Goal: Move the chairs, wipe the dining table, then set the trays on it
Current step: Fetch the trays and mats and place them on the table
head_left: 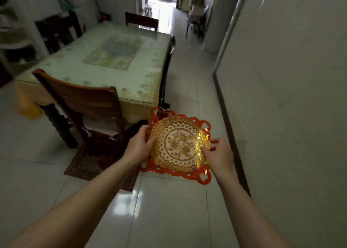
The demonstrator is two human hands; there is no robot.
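I hold two stacked trays in front of me, above the floor tiles: a round gold tray [178,144] with a flower pattern lies on a red tray [199,176] with cut-out loops. My left hand [139,145] grips their left rim and my right hand [218,155] grips the right rim. The dining table [75,67], under a pale green cloth and a glass top, stands ahead to the left. A dark wooden chair [82,101] is pushed in at its near end.
More chairs stand at the table's far end [141,21], right side [171,46] and left side [56,31]. A small rug [82,165] lies under the near chair. A white wall [291,97] runs along my right, with a tiled walkway between it and the table.
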